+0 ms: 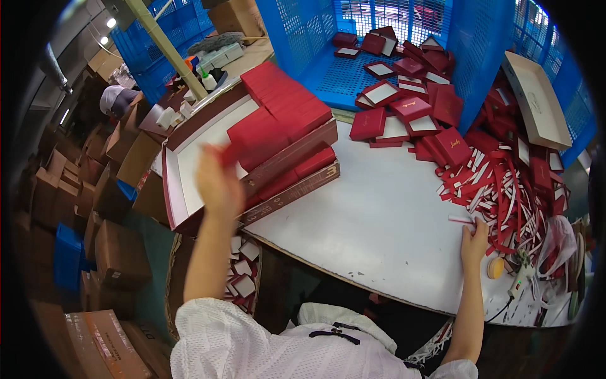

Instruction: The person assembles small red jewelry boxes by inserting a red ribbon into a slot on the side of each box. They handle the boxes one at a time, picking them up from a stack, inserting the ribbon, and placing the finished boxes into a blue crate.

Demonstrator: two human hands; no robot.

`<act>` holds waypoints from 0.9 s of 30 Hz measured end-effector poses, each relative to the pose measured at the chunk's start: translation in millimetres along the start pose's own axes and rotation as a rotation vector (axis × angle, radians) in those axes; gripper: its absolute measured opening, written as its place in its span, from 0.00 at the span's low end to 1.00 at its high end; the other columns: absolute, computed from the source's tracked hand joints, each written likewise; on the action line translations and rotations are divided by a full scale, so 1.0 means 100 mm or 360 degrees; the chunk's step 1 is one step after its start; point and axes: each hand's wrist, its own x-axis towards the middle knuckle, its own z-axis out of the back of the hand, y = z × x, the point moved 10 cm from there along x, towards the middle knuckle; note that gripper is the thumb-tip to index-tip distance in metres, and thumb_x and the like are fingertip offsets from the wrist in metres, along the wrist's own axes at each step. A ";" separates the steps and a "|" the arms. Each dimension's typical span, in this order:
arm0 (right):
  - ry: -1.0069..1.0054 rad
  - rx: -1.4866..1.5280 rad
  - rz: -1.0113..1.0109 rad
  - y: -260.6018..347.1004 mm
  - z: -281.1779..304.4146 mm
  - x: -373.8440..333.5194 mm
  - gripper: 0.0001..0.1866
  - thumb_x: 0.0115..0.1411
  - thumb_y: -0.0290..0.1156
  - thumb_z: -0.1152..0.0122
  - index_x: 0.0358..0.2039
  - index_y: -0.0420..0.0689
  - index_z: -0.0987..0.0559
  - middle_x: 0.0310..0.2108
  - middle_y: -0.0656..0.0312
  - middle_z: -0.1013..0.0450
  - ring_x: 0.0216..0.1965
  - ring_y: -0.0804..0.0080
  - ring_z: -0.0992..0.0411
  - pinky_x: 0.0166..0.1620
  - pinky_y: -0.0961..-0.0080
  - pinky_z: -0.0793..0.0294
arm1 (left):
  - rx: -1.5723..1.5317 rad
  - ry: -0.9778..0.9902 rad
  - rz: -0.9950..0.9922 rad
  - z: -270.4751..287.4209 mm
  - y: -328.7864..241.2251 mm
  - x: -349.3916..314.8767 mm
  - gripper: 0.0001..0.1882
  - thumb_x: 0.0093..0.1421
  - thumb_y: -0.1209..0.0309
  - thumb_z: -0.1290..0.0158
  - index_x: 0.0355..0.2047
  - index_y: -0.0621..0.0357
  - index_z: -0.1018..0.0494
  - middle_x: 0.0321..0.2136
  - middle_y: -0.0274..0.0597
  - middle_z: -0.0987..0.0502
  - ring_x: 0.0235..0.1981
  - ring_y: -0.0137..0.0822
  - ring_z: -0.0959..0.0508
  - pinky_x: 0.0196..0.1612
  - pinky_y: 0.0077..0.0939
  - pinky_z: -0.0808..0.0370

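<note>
Far left of the left grip (218, 183), brown cartons (120, 252) in untidy stacks, with a blue bin (68, 256) among them. Right under the left grip, a long dark-red tray (189, 158), long axis slanting from near left to far right, pale lining showing at the grip's left. Fingers of the left grip blurred, with a smear of red at the tips, perhaps a small red box (231, 155); cannot tell whether clamped or merely touching. Just beyond and to the right of the same grip, packed red boxes (281, 107) in tight rows toward the far end of the tray: the key relation, with lining on one side, rows on the other, left hand much the nearer. Lower right of the left grip, beneath that tray, a second tray (297, 192), also with red boxes inside. Between both grips, the white top of the desk (360, 215). Beyond and left of the right grip (475, 243), loose red boxes (410, 108) heaped on the desk and inside a blue crate (302, 38). At the right grip, thumb and finger together on a narrow white strip (461, 219), long axis nearly crosswise, free end leftward. Beyond and slightly right of that grip, a tangled strip heap (499, 189); just beside on the right, a yellowish roll (495, 268); farther right, a clear plastic bag (558, 243)
</note>
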 end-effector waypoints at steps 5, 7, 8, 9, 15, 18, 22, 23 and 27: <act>-0.0055 0.0050 0.0441 0.28 -0.07 -0.12 0.06 0.48 0.25 0.48 0.28 0.37 0.29 0.24 0.58 0.35 0.25 0.68 0.35 0.29 0.77 0.36 | 0.1060 -0.0104 0.0116 0.92 0.03 1.34 0.16 0.59 0.60 0.62 0.20 0.56 0.37 0.21 0.33 0.33 0.24 0.25 0.33 0.29 0.18 0.36; -0.0075 0.0237 0.0471 0.39 -0.01 -0.19 0.05 0.49 0.24 0.50 0.28 0.38 0.28 0.21 0.58 0.35 0.24 0.69 0.35 0.28 0.77 0.36 | 0.1274 -0.0009 0.0304 0.83 0.43 1.35 0.17 0.58 0.58 0.62 0.19 0.55 0.34 0.19 0.30 0.35 0.20 0.23 0.38 0.24 0.19 0.40; -0.0003 0.0362 0.0350 0.40 -0.02 -0.21 0.05 0.50 0.24 0.50 0.28 0.38 0.28 0.19 0.61 0.35 0.23 0.73 0.36 0.26 0.80 0.37 | 0.1523 0.0065 0.0550 1.01 0.66 1.36 0.16 0.58 0.57 0.63 0.24 0.55 0.33 0.21 0.31 0.32 0.23 0.24 0.34 0.27 0.20 0.36; 0.0063 0.0462 0.0210 0.38 -0.01 -0.25 0.05 0.51 0.24 0.51 0.28 0.37 0.29 0.18 0.64 0.36 0.21 0.77 0.37 0.25 0.82 0.39 | 0.1222 0.0111 0.0723 0.83 0.89 1.18 0.16 0.58 0.57 0.64 0.26 0.55 0.34 0.23 0.32 0.31 0.24 0.25 0.32 0.28 0.21 0.34; 0.0508 0.1436 -0.0327 0.83 -0.03 -0.63 0.10 0.53 0.26 0.53 0.35 0.36 0.29 0.15 0.69 0.36 0.16 0.86 0.39 0.19 0.89 0.41 | 0.1797 0.0469 0.0619 0.83 0.81 1.30 0.16 0.57 0.57 0.61 0.32 0.57 0.34 0.26 0.37 0.29 0.28 0.28 0.29 0.31 0.25 0.32; 0.0651 0.1694 -0.0502 1.04 0.02 -0.82 0.13 0.53 0.25 0.52 0.39 0.35 0.31 0.15 0.68 0.36 0.16 0.85 0.38 0.20 0.88 0.38 | 0.2379 0.0594 -0.0855 -0.19 0.15 1.03 0.13 0.54 0.65 0.55 0.29 0.64 0.32 0.27 0.41 0.30 0.28 0.30 0.30 0.33 0.23 0.34; 0.0742 0.1849 -0.0452 1.32 0.16 -0.91 0.13 0.53 0.24 0.52 0.41 0.36 0.32 0.15 0.68 0.35 0.17 0.86 0.38 0.20 0.88 0.39 | 0.1433 0.1614 0.0158 -1.70 0.68 -0.74 0.09 0.51 0.72 0.54 0.33 0.61 0.32 0.27 0.39 0.30 0.28 0.28 0.30 0.33 0.18 0.34; 0.0800 0.1919 -0.0377 1.44 0.19 -0.94 0.13 0.53 0.24 0.52 0.41 0.36 0.32 0.15 0.68 0.35 0.17 0.86 0.38 0.20 0.88 0.39 | 0.1077 0.1835 0.0988 -1.59 1.00 -1.31 0.12 0.51 0.70 0.54 0.36 0.60 0.32 0.26 0.36 0.30 0.28 0.26 0.31 0.31 0.17 0.34; 0.0954 0.1713 -0.0283 1.34 0.21 -1.26 0.12 0.54 0.24 0.53 0.40 0.37 0.30 0.15 0.68 0.35 0.16 0.86 0.38 0.19 0.89 0.40 | 0.0027 0.1502 0.2068 -1.84 1.46 -2.73 0.09 0.55 0.71 0.58 0.32 0.63 0.32 0.11 0.26 0.41 0.12 0.18 0.44 0.15 0.13 0.47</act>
